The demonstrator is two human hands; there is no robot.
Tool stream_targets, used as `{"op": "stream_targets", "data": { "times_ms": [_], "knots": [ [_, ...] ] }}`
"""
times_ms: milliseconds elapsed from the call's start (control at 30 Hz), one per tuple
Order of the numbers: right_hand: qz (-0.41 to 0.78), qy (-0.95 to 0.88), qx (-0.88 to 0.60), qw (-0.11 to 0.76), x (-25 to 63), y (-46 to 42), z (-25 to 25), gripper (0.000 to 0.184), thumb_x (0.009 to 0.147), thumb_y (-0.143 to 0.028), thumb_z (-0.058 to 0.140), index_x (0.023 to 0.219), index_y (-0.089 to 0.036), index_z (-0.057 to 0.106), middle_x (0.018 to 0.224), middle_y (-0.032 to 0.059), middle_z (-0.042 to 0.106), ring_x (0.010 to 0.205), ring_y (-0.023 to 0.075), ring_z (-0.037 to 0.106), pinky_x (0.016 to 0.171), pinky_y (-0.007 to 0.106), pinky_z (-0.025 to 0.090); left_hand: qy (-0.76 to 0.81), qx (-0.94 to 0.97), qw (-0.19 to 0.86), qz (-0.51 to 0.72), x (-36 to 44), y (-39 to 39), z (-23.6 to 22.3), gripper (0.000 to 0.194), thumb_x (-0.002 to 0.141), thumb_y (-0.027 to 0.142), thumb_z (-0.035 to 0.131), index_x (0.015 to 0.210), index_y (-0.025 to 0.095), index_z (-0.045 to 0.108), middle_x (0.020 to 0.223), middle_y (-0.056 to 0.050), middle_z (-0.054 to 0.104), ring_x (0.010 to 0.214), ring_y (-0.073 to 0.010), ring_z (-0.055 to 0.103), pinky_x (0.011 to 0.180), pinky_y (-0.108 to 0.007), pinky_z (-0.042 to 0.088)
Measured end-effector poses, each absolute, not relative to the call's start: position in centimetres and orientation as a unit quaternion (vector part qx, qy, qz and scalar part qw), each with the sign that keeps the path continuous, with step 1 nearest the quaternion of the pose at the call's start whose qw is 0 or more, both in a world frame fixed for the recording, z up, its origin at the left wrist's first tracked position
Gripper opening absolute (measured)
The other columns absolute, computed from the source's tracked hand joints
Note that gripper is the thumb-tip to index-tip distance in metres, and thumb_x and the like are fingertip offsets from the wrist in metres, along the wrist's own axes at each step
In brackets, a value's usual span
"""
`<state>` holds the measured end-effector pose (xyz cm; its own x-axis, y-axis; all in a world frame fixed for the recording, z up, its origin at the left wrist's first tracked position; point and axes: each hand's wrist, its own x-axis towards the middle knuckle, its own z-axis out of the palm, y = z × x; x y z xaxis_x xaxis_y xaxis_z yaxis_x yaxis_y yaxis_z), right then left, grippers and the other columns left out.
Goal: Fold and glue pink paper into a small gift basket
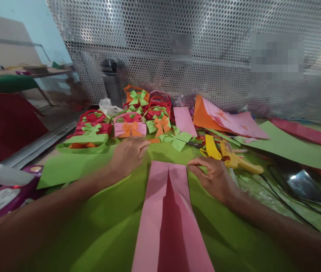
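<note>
A long pink paper strip (149, 223), its side edges folded inward toward the middle, lies lengthwise in front of me on green paper (106, 226). My left hand (127, 156) rests to the left of the strip's far end, fingers curled and closed; what is under them, if anything, is hidden. Beside the strip's far right corner is my right hand (215, 175), thumb and forefinger pinched together. Whether it grips anything I cannot make out. Neither hand visibly touches the strip.
Small paper bags with bows (130, 126) stand at the back left, near a grey bottle (112, 85). A yellow glue gun (241, 160), scissors (196, 144), coloured sheets (285, 141) and a dark phone (307, 185) lie right. A purple device (4, 198) sits left. Perforated metal (219, 87) closes the back.
</note>
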<state>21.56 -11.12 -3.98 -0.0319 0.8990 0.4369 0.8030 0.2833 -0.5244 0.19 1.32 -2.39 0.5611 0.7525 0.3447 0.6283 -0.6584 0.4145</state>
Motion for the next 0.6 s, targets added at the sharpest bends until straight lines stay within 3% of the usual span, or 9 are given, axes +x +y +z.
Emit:
{"op": "stream_targets", "data": {
  "times_ms": [133, 333, 400, 500, 600],
  "knots": [
    [0.147, -0.692, -0.604, 0.368, 21.5, -11.2, -4.0, 0.017, 0.085, -0.023, 0.042, 0.071, -0.020, 0.050, 0.056, -0.0030, 0.054, 0.050, 0.0107, 0.049, 0.049, 0.023, 0.037, 0.396, 0.890, 0.076, 0.214, 0.5, 0.2, -2.0, 0.025, 0.083, 0.026, 0.041, 0.063, 0.018, 0.054, 0.052, 0.002, 0.049, 0.048, -0.0114, 0.041, 0.051, -0.024, 0.026],
    [0.227, -0.615, -0.636, 0.406, 21.5, -11.0, -3.7, 0.036, 0.091, -0.034, 0.032, 0.057, -0.023, 0.033, 0.039, -0.0072, 0.038, 0.036, 0.0097, 0.042, 0.042, 0.023, 0.035, 0.403, 0.889, 0.062, 0.210, 0.7, -0.1, -2.0, 0.031, 0.083, 0.026, 0.038, 0.053, 0.019, 0.037, 0.045, 0.005, 0.028, 0.042, -0.0100, 0.028, 0.048, -0.026, 0.017],
    [0.222, -0.616, -0.636, 0.409, 21.7, -10.8, -3.7, 0.038, 0.089, -0.035, 0.035, 0.054, -0.021, 0.038, 0.040, -0.0055, 0.044, 0.038, 0.0096, 0.045, 0.044, 0.023, 0.037, 0.402, 0.888, 0.073, 0.210, 0.6, 0.1, -2.3, 0.030, 0.082, 0.025, 0.038, 0.052, 0.019, 0.037, 0.045, 0.005, 0.029, 0.042, -0.0101, 0.028, 0.048, -0.026, 0.016],
    [0.203, -0.618, -0.629, 0.426, 22.3, -10.3, -4.0, 0.027, 0.085, -0.031, 0.043, 0.065, -0.017, 0.056, 0.059, 0.0001, 0.062, 0.054, 0.0118, 0.056, 0.053, 0.024, 0.043, 0.401, 0.887, 0.094, 0.209, 0.5, 0.4, -2.6, 0.029, 0.082, 0.026, 0.039, 0.054, 0.019, 0.043, 0.046, 0.003, 0.037, 0.044, -0.0110, 0.031, 0.049, -0.027, 0.017],
    [0.193, -0.616, -0.628, 0.434, 23.1, -9.7, -4.5, 0.020, 0.079, -0.030, 0.051, 0.069, -0.016, 0.061, 0.060, 0.0006, 0.063, 0.055, 0.0128, 0.057, 0.051, 0.024, 0.043, 0.385, 0.887, 0.131, 0.219, 0.5, 0.3, -2.9, 0.025, 0.081, 0.026, 0.042, 0.059, 0.019, 0.052, 0.052, 0.001, 0.049, 0.047, -0.0123, 0.039, 0.050, -0.027, 0.022]
  ]
}}
